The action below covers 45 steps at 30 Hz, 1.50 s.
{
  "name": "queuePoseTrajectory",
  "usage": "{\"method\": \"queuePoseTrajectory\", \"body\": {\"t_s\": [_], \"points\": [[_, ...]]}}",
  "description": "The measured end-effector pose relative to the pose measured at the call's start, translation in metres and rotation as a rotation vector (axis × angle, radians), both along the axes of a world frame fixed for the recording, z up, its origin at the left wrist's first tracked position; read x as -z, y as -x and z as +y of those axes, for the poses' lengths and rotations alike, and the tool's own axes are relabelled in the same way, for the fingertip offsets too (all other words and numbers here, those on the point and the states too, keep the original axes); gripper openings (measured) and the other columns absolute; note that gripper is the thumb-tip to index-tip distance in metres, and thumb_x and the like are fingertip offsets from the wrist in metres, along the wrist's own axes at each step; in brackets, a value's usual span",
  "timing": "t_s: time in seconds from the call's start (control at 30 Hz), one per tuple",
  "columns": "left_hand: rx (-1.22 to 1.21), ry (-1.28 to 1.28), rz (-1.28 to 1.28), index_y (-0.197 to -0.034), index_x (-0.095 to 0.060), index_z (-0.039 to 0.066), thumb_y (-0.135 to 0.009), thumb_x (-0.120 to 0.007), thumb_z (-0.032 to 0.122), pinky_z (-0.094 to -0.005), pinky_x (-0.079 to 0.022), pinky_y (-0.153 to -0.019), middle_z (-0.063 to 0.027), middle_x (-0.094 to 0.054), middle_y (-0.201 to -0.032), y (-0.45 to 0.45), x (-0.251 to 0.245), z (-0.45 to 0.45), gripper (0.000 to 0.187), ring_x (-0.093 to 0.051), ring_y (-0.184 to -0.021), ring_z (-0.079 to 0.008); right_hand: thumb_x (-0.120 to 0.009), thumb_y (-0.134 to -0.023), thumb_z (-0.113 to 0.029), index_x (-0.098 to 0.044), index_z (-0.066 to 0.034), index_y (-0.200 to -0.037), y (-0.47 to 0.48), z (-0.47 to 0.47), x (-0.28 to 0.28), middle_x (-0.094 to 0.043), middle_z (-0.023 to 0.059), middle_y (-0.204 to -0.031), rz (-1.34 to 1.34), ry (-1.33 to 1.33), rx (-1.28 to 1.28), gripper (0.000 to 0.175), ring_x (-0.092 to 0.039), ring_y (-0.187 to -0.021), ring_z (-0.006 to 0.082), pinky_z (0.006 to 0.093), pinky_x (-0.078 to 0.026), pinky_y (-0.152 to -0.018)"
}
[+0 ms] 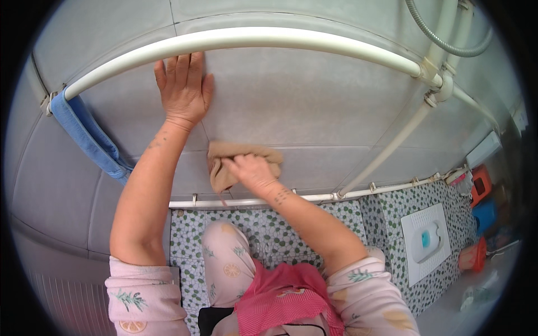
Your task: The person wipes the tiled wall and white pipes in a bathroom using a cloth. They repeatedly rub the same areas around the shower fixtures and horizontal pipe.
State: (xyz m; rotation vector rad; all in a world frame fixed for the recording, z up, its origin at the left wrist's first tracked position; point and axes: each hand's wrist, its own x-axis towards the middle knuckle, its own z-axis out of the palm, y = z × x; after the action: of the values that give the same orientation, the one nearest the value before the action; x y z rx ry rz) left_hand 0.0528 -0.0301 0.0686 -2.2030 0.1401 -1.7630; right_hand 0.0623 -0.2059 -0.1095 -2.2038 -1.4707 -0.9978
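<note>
My right hand [253, 173] presses a folded tan cloth [248, 148] flat against the grey wall tiles [311, 109], low down near a seam between tiles. A corner of the cloth hangs toward the thin white pipe [311, 198] along the foot of the wall. Higher up and to the left, my left hand [185, 90] rests on the bare tile with its fingers apart. Its fingertips reach the thick white pipe [269, 38] that crosses the wall, which partly hides them.
A blue towel [86, 134] hangs over the pipe's left end. At right, a white pipe [386, 147] slants down the wall near a flexible metal hose [445, 46]. A squat toilet [425, 243] is set in the pebble-patterned floor [281, 243], near a red bin [471, 257].
</note>
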Motion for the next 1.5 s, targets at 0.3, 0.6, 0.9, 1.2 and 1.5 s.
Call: {"method": "queuePoseTrajectory", "body": {"t_s": [0.3,0.6,0.9,1.2,1.5], "points": [[-0.014,0.069,0.055,-0.134,-0.039,0.01,-0.086,-0.046,0.035,-0.0485,-0.011,-0.109,-0.007,-0.041,-0.133,0.0,0.004,0.006,0.055,-0.033,-0.128,-0.0259,-0.064,-0.067,-0.012,-0.056,-0.0174,-0.115,-0.027,-0.097,-0.021,-0.052,0.0037,-0.081,0.114,-0.092,0.238,0.049,-0.056,-0.076,0.0222,0.0348,-0.048,-0.063],[-0.054,0.066,0.063,-0.135,-0.038,0.009,-0.086,-0.044,0.034,-0.0491,-0.01,-0.108,-0.0084,-0.039,-0.135,0.001,0.004,0.006,0.055,-0.03,-0.13,-0.0282,-0.063,-0.074,-0.007,-0.049,0.0014,-0.112,-0.088,-0.161,-0.034,-0.061,0.0161,-0.104,0.409,-1.029,0.466,0.041,-0.06,-0.091,0.025,0.0352,-0.047,-0.082],[-0.12,0.046,0.028,-0.136,-0.036,0.005,-0.084,-0.045,0.03,-0.044,-0.007,-0.11,-0.0114,-0.038,-0.136,-0.008,0.009,0.003,0.058,-0.023,-0.134,-0.0277,-0.06,-0.071,-0.01,-0.054,-0.0144,-0.118,0.01,-0.006,0.021,-0.049,0.0068,-0.086,0.319,-0.3,0.155,0.048,-0.054,-0.079,0.0235,0.0348,-0.049,-0.068],[-0.086,0.041,0.002,-0.139,-0.034,0.006,-0.09,-0.038,0.035,-0.044,-0.003,-0.111,-0.0096,-0.035,-0.141,-0.01,0.009,0.009,0.057,-0.023,-0.135,-0.0257,-0.061,-0.079,-0.018,-0.054,-0.0106,-0.115,-0.054,-0.12,0.057,-0.051,0.0115,-0.093,0.869,-0.985,0.19,0.038,-0.052,-0.087,0.0313,0.04,-0.046,-0.074],[-0.033,0.019,-0.05,-0.139,-0.034,0.005,-0.09,-0.039,0.035,-0.045,-0.004,-0.111,-0.0111,-0.032,-0.143,-0.01,0.01,0.011,0.058,-0.021,-0.137,-0.0269,-0.065,-0.078,-0.019,-0.041,0.0014,-0.128,-0.089,-0.133,0.11,-0.042,0.021,-0.132,0.798,-0.977,0.697,0.06,-0.044,-0.119,0.034,0.0374,-0.035,-0.102]]}}
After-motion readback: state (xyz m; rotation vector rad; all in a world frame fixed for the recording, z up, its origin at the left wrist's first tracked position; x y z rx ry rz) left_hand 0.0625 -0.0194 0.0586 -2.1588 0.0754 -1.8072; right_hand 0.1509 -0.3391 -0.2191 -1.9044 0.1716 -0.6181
